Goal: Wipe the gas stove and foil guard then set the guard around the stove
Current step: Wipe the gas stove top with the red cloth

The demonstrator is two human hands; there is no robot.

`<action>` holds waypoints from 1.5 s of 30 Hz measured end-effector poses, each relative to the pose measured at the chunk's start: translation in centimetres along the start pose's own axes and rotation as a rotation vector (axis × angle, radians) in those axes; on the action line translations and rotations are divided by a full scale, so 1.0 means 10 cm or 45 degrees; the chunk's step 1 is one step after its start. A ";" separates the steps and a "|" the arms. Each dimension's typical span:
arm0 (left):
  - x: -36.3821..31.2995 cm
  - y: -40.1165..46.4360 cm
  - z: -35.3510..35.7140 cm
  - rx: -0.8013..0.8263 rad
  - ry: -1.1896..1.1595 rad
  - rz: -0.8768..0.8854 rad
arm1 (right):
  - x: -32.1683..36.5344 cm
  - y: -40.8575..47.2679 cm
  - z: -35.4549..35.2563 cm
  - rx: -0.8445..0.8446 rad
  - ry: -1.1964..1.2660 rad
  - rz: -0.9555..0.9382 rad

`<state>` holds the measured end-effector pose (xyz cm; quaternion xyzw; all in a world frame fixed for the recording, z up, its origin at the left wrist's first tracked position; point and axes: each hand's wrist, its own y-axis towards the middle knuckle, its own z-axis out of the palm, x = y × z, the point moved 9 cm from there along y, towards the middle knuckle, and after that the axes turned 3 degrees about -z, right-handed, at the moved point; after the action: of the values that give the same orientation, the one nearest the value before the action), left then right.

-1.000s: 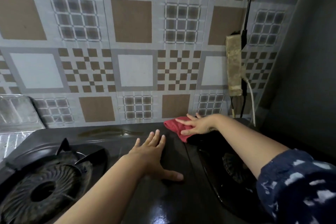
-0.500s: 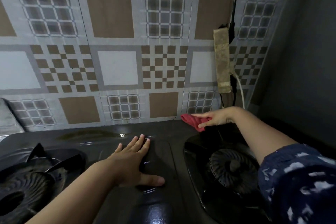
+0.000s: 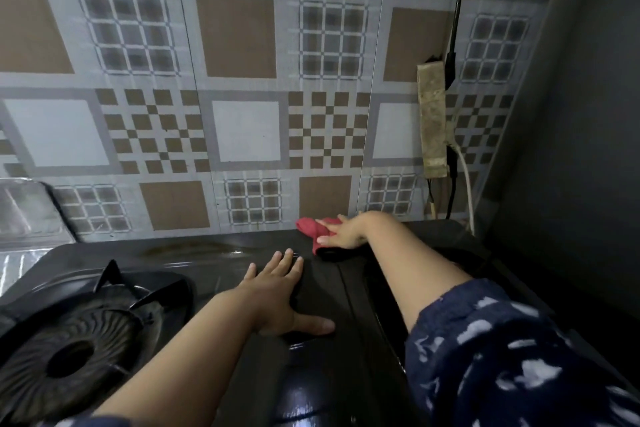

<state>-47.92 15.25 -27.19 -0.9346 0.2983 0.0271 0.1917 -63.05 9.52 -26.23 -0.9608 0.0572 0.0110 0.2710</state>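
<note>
The black gas stove fills the lower part of the head view, its top wet and glossy. My left hand lies flat and spread on the stove's middle panel. At the stove's back edge, against the wall, my right hand presses a red cloth. The left burner with its pan support is in plain sight; my right arm hides the right burner. A piece of the foil guard leans at the far left against the wall.
A patterned tile wall rises right behind the stove. A grimy power strip with black and white cords hangs on the wall at the right. A dark grey side wall closes the right side.
My right hand has slid the red cloth along the stove's back edge. The camera has shifted, bringing the left burner and the foil guard back into view. My left hand stays planted.
</note>
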 end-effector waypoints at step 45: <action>2.83 -1.20 -0.33 -0.146 0.157 -0.624 | 3.24 0.61 -0.49 0.025 -0.100 -0.639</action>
<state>-18.07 7.47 -24.73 -0.9883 0.0719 -0.0605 0.1205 -31.57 -1.51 -26.92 -0.9411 -0.1937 -0.0198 0.2765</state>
